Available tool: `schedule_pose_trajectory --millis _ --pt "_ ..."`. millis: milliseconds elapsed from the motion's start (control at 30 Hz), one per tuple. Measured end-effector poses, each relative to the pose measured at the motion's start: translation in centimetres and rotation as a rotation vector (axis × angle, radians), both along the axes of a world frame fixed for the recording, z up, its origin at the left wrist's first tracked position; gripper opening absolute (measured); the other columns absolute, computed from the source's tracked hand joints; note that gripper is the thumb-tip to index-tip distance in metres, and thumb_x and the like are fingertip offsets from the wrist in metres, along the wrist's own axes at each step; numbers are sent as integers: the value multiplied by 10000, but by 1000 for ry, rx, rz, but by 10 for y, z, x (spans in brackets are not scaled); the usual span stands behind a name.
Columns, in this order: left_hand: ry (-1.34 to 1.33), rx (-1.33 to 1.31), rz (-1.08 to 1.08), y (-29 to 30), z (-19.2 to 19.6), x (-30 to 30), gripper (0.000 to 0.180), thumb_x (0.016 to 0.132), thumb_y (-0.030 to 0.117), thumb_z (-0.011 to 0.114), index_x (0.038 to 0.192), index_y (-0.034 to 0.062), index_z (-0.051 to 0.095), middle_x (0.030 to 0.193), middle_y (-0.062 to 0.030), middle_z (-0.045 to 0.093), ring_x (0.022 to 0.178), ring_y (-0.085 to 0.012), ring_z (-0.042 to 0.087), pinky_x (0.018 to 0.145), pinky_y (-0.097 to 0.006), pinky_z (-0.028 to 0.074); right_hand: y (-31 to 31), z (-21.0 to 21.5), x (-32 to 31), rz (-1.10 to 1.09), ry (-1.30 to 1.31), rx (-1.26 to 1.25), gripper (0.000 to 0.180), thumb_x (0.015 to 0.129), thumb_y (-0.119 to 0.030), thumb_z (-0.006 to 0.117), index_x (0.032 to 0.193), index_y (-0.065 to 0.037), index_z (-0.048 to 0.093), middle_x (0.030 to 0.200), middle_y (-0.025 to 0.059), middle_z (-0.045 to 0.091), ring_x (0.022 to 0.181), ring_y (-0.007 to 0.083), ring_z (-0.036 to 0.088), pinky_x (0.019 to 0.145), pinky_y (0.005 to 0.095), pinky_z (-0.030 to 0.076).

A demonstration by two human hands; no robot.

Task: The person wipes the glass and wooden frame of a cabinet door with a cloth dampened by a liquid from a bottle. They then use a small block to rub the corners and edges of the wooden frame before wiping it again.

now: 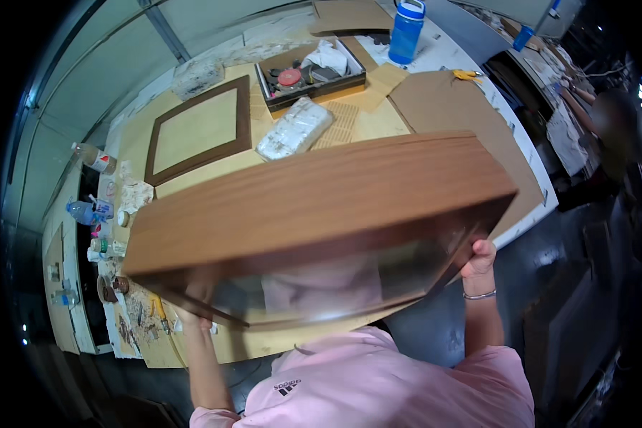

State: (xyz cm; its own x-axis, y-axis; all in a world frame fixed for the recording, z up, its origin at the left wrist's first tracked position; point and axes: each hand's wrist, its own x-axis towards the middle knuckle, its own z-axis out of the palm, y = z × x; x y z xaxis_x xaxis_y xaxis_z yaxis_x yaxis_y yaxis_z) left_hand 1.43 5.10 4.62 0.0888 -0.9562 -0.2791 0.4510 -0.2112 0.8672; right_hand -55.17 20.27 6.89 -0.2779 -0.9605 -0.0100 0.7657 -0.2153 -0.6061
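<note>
A large brown wooden box (pixel 314 192) with a glossy, glass-like front spans the middle of the view, tilted, its front facing me. My left hand (pixel 196 310) grips its lower left side, the fingers partly hidden behind the frame. On the right side, my right hand (pixel 479 258) holds the box's edge, thumb and fingertips showing. The box is somewhat blurred, and its front reflects a pink shirt. Whether its underside touches the table cannot be seen.
On the table (pixel 221 349) lie a dark wooden frame (pixel 243 114), a white wrapped block (pixel 296 128) and a tray of odds and ends (pixel 314 91). A blue bottle (pixel 406 36) stands at the back. Bottles and jars (pixel 93 212) crowd the left. Another person (pixel 610 135) is at far right.
</note>
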Motion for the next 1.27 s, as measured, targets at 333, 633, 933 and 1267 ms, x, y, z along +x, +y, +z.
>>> schedule_pose_trajectory --millis 333,633,933,1267 --pt "-465 617 -588 -96 53 -105 394 975 400 432 1070 71 626 913 -107 670 737 -240 649 644 -396 554 91 33 95 -354 -48 752 513 855 -379 631 1233 -37 574 1156 141 646 1019 297 621 895 460 513" --pt "-413 633 -1064 -172 -3 -147 409 990 359 397 1041 32 636 873 -125 691 693 -215 666 624 -372 567 130 -24 158 -529 -170 814 462 910 -419 577 1191 -54 593 1104 120 667 974 280 645 864 427 527" --pt "-341 517 -1129 -185 -3 -159 543 1041 448 360 1204 -26 571 1018 -125 694 812 -209 698 690 -356 585 129 -41 165 -537 -262 787 475 913 -429 586 1209 -57 585 1104 118 664 974 276 649 856 423 533" --pt "-728 -252 -1045 -189 109 -116 499 958 461 552 972 -10 714 937 -116 732 800 -263 716 676 -285 532 122 -29 167 -553 -229 817 482 912 -434 600 1212 -58 572 1090 129 654 959 282 652 848 413 548"
